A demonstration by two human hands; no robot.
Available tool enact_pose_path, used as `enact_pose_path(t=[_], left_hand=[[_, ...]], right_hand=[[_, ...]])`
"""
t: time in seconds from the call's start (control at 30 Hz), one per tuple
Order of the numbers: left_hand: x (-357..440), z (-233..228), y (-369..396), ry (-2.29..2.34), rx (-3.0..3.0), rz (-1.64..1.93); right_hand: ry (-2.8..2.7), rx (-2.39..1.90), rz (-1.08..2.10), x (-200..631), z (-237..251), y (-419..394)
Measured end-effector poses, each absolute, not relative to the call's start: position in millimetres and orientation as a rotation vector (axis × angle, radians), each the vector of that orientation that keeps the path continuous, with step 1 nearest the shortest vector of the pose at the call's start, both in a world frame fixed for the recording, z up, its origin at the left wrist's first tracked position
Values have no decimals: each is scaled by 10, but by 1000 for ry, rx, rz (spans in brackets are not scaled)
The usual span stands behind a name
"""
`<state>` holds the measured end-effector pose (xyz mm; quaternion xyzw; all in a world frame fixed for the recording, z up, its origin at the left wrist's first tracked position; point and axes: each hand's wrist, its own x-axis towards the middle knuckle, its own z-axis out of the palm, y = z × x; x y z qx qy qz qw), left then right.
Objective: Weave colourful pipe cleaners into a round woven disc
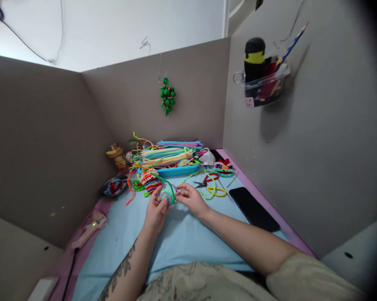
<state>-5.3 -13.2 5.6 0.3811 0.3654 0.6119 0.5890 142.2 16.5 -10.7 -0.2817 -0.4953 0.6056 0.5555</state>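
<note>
Between my hands is a small rounded piece of coiled pipe cleaners (166, 195), striped in mint green and pink-purple. My left hand (156, 209) grips it from the left, thumb across its front. At its right edge, my right hand (191, 199) has thumb and fingertips pinched together; what lies between them is too small to make out. A dark green pipe cleaner (166, 180) arches over the piece. Just behind my left hand sits a striped, multicoloured pipe-cleaner figure (150, 180). Scissors with red and yellow handles (219, 192) lie beyond my right hand.
A blue tray (179, 171) heaped with pipe cleaners (168, 155) stands at the back. A black phone (254, 209) lies right, a pink glue gun (90, 230) left, near a dark bowl (113, 187). Grey panels (188, 96) enclose the table; a clear bin (265, 90) hangs right.
</note>
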Motion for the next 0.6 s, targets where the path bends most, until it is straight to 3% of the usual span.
enact_pose_path(t=[0.6], left_hand=[[-78,63,-124,768,832,1417]], right_hand=[[-1207,-652,1377,1422,-60,152]])
